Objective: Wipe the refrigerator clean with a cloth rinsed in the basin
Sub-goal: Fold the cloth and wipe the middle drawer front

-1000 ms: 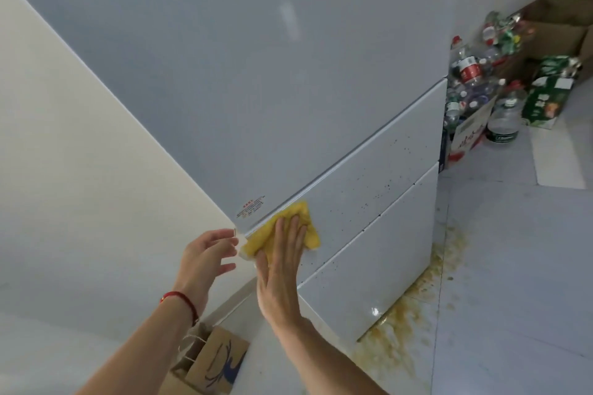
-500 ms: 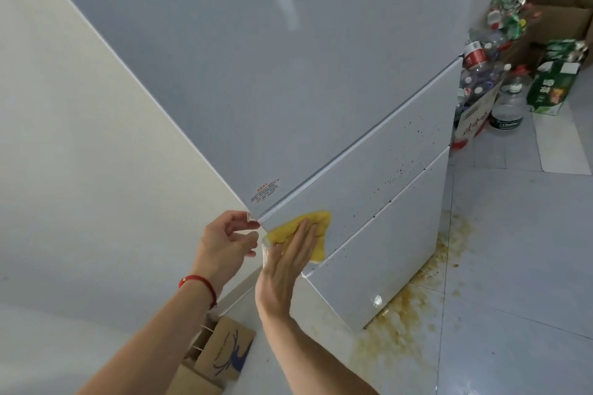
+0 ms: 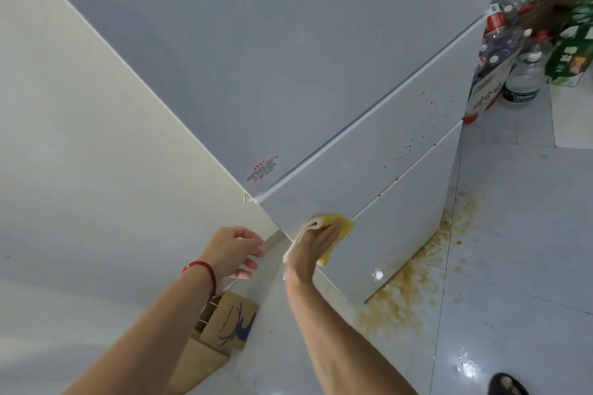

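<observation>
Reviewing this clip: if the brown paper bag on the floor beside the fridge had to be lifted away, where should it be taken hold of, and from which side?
Probably by its white handles, reaching down from above. The brown paper bag stands upright with its open top facing up, wedged between the refrigerator side and the wall, so its flat faces are hard to reach. The left hand hangs open just above it.

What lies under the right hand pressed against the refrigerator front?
Under the right hand lies a yellow cloth, flat against the refrigerator front at the seam above its lowest door. The door surface beneath the cloth is covered, so its dirt cannot be judged.
</observation>
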`<control>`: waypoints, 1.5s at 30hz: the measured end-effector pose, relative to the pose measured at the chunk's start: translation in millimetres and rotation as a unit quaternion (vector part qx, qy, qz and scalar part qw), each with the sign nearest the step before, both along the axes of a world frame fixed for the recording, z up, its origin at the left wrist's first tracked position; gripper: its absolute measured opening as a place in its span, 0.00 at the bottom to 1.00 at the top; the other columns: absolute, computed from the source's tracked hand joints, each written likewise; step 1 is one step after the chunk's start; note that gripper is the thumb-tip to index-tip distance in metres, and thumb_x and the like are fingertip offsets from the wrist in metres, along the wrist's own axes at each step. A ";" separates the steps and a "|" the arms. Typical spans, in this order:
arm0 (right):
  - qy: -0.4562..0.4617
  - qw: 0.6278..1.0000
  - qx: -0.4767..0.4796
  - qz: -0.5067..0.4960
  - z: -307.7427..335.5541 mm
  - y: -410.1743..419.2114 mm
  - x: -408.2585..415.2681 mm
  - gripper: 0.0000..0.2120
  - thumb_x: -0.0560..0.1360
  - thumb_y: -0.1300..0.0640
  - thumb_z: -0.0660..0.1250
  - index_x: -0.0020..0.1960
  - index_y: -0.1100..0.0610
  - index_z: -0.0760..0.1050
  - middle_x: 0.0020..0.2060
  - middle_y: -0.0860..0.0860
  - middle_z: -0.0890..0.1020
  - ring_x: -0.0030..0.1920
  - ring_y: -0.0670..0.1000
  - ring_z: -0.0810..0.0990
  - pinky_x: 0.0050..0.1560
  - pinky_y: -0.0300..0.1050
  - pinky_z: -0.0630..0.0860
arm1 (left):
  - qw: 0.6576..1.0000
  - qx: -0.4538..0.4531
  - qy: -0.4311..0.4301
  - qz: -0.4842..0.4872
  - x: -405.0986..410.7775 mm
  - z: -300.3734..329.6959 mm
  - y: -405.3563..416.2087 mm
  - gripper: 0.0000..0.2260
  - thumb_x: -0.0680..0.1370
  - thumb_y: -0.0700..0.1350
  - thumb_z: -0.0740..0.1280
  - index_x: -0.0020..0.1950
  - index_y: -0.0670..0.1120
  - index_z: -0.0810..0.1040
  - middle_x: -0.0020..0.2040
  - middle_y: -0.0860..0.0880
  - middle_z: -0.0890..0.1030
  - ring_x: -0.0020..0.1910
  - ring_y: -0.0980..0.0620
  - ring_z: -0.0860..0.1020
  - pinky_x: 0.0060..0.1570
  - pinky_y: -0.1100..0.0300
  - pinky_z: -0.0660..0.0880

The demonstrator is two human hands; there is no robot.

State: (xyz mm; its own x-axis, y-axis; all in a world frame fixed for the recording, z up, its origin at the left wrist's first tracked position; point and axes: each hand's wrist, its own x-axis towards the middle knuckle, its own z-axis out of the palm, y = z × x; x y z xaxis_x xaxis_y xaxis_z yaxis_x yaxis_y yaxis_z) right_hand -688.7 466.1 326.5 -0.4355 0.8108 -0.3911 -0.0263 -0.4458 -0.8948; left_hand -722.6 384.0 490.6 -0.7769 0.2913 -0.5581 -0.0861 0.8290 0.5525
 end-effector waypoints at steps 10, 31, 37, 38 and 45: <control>-0.012 1.000 -0.007 -0.027 -34.8 143.7 13.9 0.39 0.77 0.31 0.44 0.83 0.42 0.35 0.84 0.44 0.40 0.84 0.49 0.44 0.82 0.61 0.44 | 0.986 0.108 0.005 0.128 21.9 -26.8 9.1 0.08 0.79 0.31 0.66 0.56 0.38 0.79 0.50 0.38 0.84 0.42 0.43 0.83 0.43 0.50 0.84; 0.008 0.978 0.208 0.019 49.9 272.6 59.5 0.36 0.87 0.44 0.52 0.82 0.45 0.28 0.84 0.47 0.39 0.82 0.48 0.50 0.82 0.56 0.54 | 0.906 0.226 0.347 -0.092 107.7 -3.7 140.9 0.19 0.71 0.26 0.67 0.44 0.51 0.82 0.44 0.58 0.84 0.46 0.54 0.83 0.46 0.62 0.79; 0.056 0.915 0.366 0.158 45.7 143.4 63.6 0.42 0.87 0.52 0.60 0.81 0.42 0.27 0.82 0.43 0.32 0.83 0.51 0.35 0.82 0.61 0.45 | 0.909 0.235 0.336 -0.072 110.1 1.0 150.7 0.16 0.73 0.28 0.69 0.43 0.50 0.83 0.42 0.55 0.85 0.44 0.52 0.84 0.43 0.58 0.80; 0.046 0.881 0.432 0.186 38.8 152.0 67.0 0.42 0.87 0.53 0.60 0.81 0.43 0.28 0.82 0.43 0.33 0.83 0.53 0.34 0.82 0.61 0.47 | 0.903 0.246 0.343 -0.084 110.4 5.1 155.4 0.14 0.74 0.30 0.70 0.43 0.50 0.83 0.42 0.54 0.86 0.44 0.52 0.84 0.43 0.59 0.79; -0.017 0.799 0.593 0.095 43.9 361.1 61.0 0.40 0.85 0.41 0.57 0.83 0.48 0.32 0.82 0.45 0.33 0.83 0.56 0.33 0.82 0.57 0.35 | 0.902 0.268 0.327 -0.086 101.8 11.3 193.5 0.13 0.75 0.30 0.69 0.44 0.49 0.83 0.44 0.55 0.85 0.46 0.53 0.83 0.42 0.67 0.76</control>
